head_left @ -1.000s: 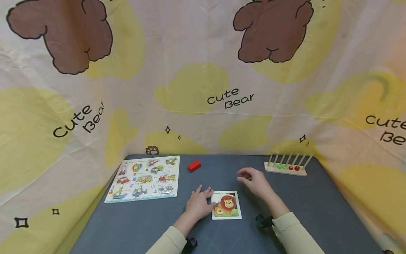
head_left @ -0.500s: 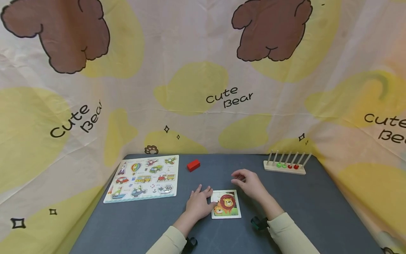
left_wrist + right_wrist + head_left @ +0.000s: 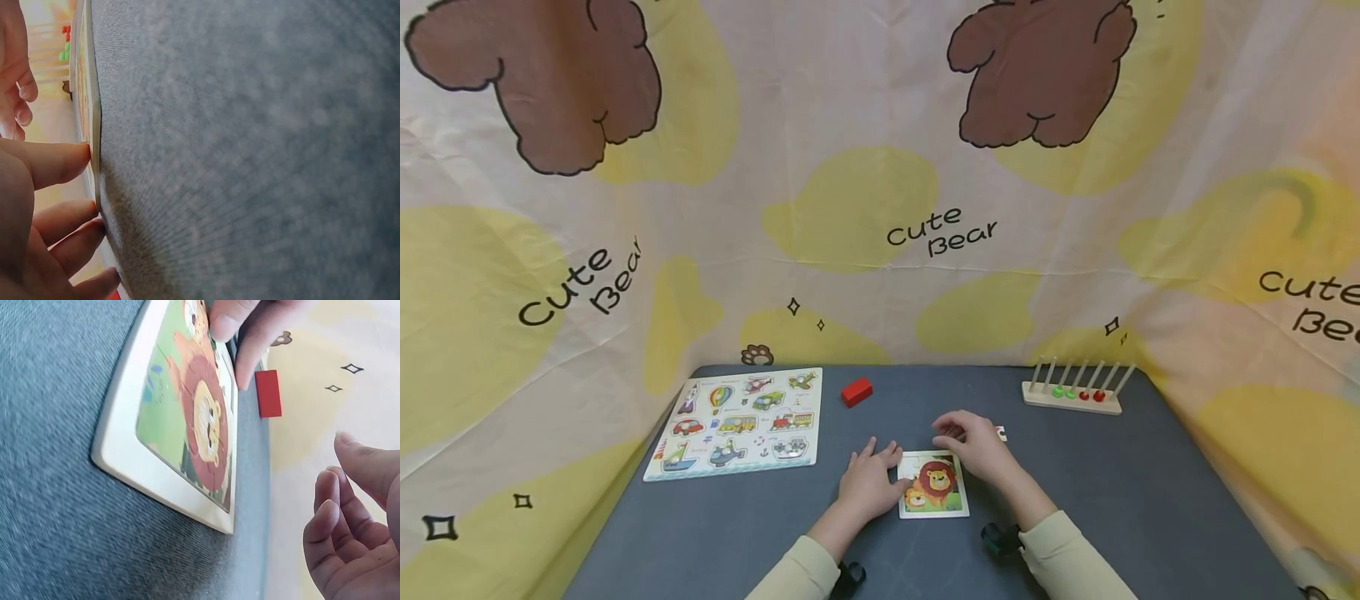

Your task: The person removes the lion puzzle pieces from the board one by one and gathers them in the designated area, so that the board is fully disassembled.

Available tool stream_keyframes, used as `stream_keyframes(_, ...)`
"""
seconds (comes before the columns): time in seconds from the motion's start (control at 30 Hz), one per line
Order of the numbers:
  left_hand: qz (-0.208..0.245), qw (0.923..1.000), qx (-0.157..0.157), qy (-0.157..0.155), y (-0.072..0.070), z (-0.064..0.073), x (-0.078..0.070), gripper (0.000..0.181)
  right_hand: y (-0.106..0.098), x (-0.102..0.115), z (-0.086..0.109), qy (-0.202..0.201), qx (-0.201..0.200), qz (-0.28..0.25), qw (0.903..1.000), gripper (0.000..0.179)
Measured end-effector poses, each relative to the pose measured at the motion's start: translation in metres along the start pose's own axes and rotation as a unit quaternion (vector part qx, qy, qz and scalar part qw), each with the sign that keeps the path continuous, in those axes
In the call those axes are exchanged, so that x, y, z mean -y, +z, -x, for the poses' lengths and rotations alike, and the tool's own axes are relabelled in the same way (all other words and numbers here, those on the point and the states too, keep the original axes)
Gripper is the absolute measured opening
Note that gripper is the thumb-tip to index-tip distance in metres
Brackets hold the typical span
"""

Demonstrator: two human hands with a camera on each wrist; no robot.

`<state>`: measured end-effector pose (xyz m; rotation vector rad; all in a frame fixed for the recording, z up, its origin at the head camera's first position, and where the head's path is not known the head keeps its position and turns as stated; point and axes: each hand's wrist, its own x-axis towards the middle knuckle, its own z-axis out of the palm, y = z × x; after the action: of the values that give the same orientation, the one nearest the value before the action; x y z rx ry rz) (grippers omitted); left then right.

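Note:
A lion jigsaw puzzle [image 3: 936, 483] in a white frame lies flat on the dark table. Beside its left edge my left hand [image 3: 867, 485] rests, fingers spread and thumb over the frame; the left wrist view shows the thumb [image 3: 62, 164] touching the edge. My right hand [image 3: 973, 442] hovers just beyond the puzzle's upper right corner. In the right wrist view its fingers [image 3: 322, 522] are loosely bent, with nothing visible between them and the thumb. Partly hidden behind that hand is a small white and red piece [image 3: 1001, 433]. A pale patch shows in the puzzle's upper left.
A vehicle picture board [image 3: 737, 425] lies at the left. Behind the puzzle is a red block [image 3: 857, 392]. At the back right stands a wooden peg rack [image 3: 1071, 398] with green and red beads. A printed cloth [image 3: 850, 208] hangs along the table's back edge.
My right hand has moved left and slightly nearer, toward the puzzle, uncovering the small piece behind it. My left hand and the puzzle have stayed in place.

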<state>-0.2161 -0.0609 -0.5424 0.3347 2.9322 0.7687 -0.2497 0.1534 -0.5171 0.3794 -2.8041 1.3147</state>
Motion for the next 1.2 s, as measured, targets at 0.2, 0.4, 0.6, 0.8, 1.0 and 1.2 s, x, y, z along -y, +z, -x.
stream_keyframes(0.2,0.0,1.0,0.001,-0.001,0.002,-0.001,0.002,0.057,0.007,-0.001,0.002,0.001,0.016,-0.005,0.9999,0.021)
stream_keyframes(0.4,0.0,1.0,0.005,-0.004,0.003,-0.002,0.004,0.058,0.015,-0.007,0.005,-0.006,0.049,-0.014,0.9987,0.021)
stream_keyframes(0.6,0.001,1.0,0.006,-0.003,0.003,-0.002,0.004,0.058,0.02,-0.012,0.005,0.002,0.078,-0.013,0.9968,0.018)
stream_keyframes(0.8,0.005,1.0,0.007,0.001,0.003,-0.001,0.004,0.057,0.025,-0.014,0.004,0.008,0.099,0.021,0.9948,0.017)
stream_keyframes(1.0,-0.002,0.9999,0.008,-0.007,0.002,-0.002,0.004,0.058,0.03,-0.015,0.003,-0.009,0.094,0.062,0.9936,0.015)
stream_keyframes(1.2,-0.005,0.9999,0.011,-0.006,0.002,-0.002,0.003,0.057,0.032,-0.014,0.001,-0.035,0.089,0.098,0.9906,0.014)
